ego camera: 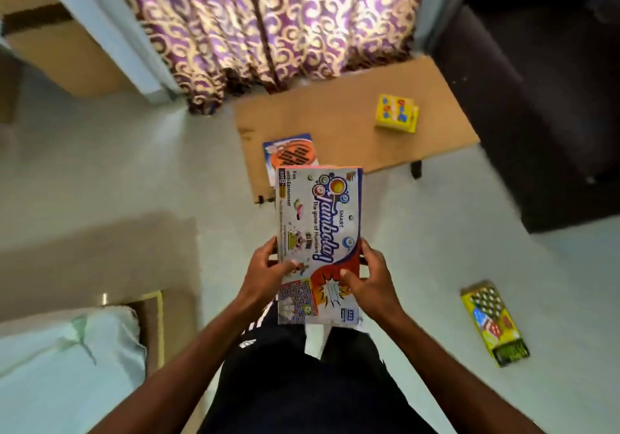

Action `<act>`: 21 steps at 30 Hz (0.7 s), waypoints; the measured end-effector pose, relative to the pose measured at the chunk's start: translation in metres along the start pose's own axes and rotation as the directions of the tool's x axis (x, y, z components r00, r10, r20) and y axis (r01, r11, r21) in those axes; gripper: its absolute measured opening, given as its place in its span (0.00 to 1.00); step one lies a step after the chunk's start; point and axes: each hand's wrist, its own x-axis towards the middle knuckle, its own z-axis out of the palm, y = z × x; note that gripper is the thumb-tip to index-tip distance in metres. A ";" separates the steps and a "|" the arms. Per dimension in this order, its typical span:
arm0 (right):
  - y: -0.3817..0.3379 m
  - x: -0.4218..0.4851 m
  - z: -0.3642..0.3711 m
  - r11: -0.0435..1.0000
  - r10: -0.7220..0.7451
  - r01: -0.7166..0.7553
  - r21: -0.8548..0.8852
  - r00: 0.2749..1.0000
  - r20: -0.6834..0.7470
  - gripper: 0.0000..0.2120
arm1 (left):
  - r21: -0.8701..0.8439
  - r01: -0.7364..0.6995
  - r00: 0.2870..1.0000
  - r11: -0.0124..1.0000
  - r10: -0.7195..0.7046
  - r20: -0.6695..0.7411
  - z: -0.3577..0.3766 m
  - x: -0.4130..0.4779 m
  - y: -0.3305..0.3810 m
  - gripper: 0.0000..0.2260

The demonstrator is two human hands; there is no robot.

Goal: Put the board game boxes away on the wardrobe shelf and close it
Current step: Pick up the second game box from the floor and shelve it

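I hold a flat white, blue and red Tambola game box (318,225) in front of me with both hands. My left hand (268,272) grips its left edge and my right hand (367,277) grips its right edge, thumbs on top. Pink edges of something else show just under the box's far end. A blue box with an orange oval (290,153) lies on the low wooden table (352,138), partly hidden behind the held box. A small yellow box (397,113) stands further back on the same table. A long yellow and green box (495,323) lies on the floor to my right.
A purple and gold curtain (268,24) hangs ahead. A dark sofa (536,98) fills the right side. Wooden furniture (60,41) stands at the far left, and a bed with a pale sheet (67,360) is at the near left. The floor is pale tile.
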 end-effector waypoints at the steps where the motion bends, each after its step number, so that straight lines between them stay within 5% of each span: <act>1: -0.010 0.005 0.009 0.999 -0.012 0.012 -0.030 1.000 0.024 0.30 | -0.019 -0.005 1.000 1.000 0.005 -0.025 -0.013 0.000 -0.002 0.16; 12: -0.146 0.078 0.209 0.960 -0.135 0.195 -0.200 0.951 0.276 0.28 | -0.218 -0.105 0.950 0.970 0.033 -0.311 -0.237 0.025 -0.019 0.18; 21: -0.257 0.131 0.407 0.855 -0.257 0.450 -0.257 0.799 0.544 0.25 | -0.377 -0.220 0.809 0.900 -0.048 -0.586 -0.434 0.032 -0.025 0.20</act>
